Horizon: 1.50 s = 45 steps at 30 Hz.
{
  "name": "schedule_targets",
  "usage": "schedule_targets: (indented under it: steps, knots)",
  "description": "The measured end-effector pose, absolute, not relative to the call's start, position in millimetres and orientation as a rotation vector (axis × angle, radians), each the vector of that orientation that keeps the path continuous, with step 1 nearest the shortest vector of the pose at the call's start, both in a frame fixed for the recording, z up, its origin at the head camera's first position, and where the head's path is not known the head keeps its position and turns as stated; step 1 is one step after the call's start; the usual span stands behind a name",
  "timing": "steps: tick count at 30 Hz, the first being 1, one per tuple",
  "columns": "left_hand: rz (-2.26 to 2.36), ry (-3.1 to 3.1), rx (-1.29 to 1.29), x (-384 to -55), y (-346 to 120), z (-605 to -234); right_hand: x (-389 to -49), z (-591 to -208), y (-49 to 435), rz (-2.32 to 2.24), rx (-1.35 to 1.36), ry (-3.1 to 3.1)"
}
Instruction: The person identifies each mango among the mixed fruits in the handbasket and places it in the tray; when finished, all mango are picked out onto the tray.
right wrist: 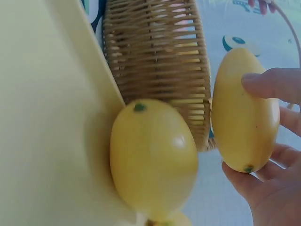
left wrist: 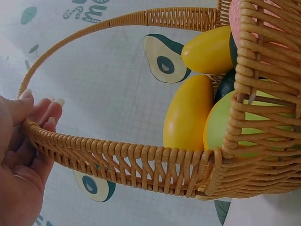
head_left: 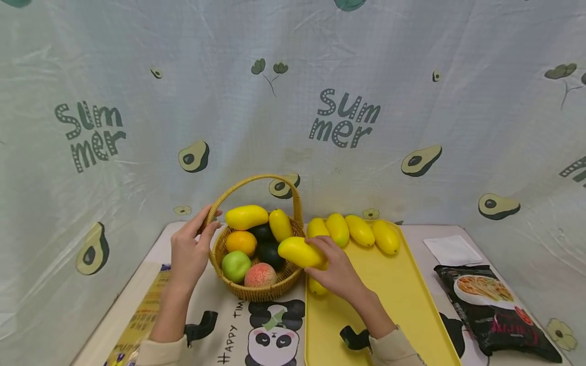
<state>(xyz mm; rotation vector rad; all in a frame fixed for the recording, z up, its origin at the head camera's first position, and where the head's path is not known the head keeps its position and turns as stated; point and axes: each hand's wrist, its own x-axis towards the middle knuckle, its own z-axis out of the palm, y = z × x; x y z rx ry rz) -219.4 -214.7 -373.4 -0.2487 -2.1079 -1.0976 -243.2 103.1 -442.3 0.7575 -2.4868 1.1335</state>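
Note:
My left hand (head_left: 188, 256) grips the left side of the handle of a wicker basket (head_left: 256, 294), thumb on one side and fingers behind, as the left wrist view shows the handle (left wrist: 117, 157). Inside the basket are two yellow mangoes, an orange fruit (head_left: 241, 243), a green apple (head_left: 236, 267), a peach (head_left: 260, 275) and dark green fruits (head_left: 269, 254). My right hand (head_left: 338, 272) holds another mango (head_left: 295, 251) between thumb and fingers at the basket's right rim. In the right wrist view, this held mango (right wrist: 242, 113) is beside the basket wall.
A yellow tray (head_left: 384, 310) stands right of the basket, with several mangoes (head_left: 360, 231) along its far edge and one mango (head_left: 317, 287) near its left edge. Farther right lie a black food packet (head_left: 499, 310) and a white packet (head_left: 453, 250). A yellow package (head_left: 142, 315) lies at left.

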Motion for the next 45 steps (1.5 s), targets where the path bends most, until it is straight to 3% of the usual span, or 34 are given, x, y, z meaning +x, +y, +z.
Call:
schedule_targets:
  steps: [26,45]
  knots:
    - [-1.079,-2.094,-0.251,-220,-214,-375,-230,-455,177,0.893,0.406,-2.594]
    - [-1.08,-2.109,-0.235,-221,-213,-374,-227,-461,183,0.694,0.293,-2.899]
